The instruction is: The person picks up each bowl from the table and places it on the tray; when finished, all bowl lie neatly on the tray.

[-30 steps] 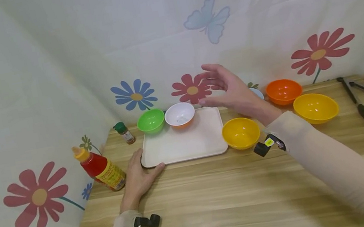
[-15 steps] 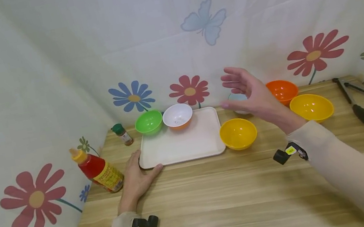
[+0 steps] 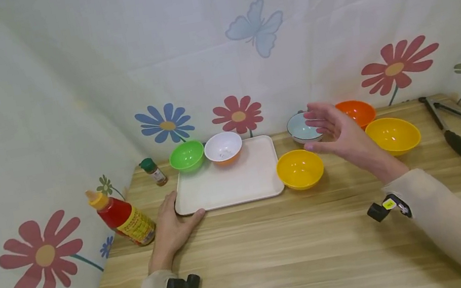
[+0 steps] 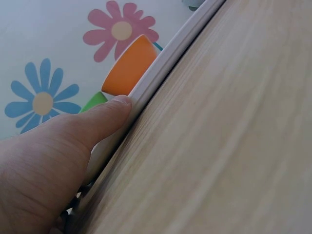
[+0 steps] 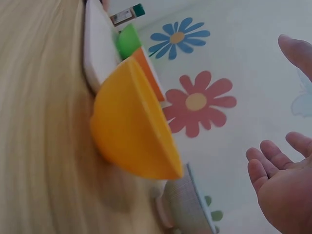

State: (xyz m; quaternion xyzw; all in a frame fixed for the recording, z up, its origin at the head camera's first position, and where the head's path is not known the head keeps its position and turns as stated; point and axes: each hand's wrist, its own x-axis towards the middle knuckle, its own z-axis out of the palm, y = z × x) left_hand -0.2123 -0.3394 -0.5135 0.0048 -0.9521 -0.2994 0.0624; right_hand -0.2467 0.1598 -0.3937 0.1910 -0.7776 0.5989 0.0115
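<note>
My left hand (image 3: pixel 172 234) rests at the near left corner of a white tray (image 3: pixel 228 185), fingers along its left side. In the left wrist view the thumb (image 4: pixel 109 114) touches the rim. On the tray's back left stand a green bowl (image 3: pixel 187 157) and a white-lined bowl with an orange outside (image 3: pixel 223 148). My right hand (image 3: pixel 345 139) hovers holding nothing, fingers spread from the thumb. It partly covers a light blue bowl (image 3: pixel 300 129) in the head view. A yellow bowl (image 3: pixel 300 169) stands against the tray's right side.
An orange bowl (image 3: pixel 357 113) and another yellow bowl (image 3: pixel 393 135) stand right of the right hand. Black-tipped tongs (image 3: pixel 459 144) lie farther right. A red sauce bottle (image 3: pixel 125 218) and a small green-capped spice jar (image 3: pixel 154 172) stand left. A flowered curtain (image 3: pixel 194 42) backs the table.
My right hand has moved rightward and down, away from above the tray, uncovering most of the light blue bowl. The left hand and the bowls stay in place.
</note>
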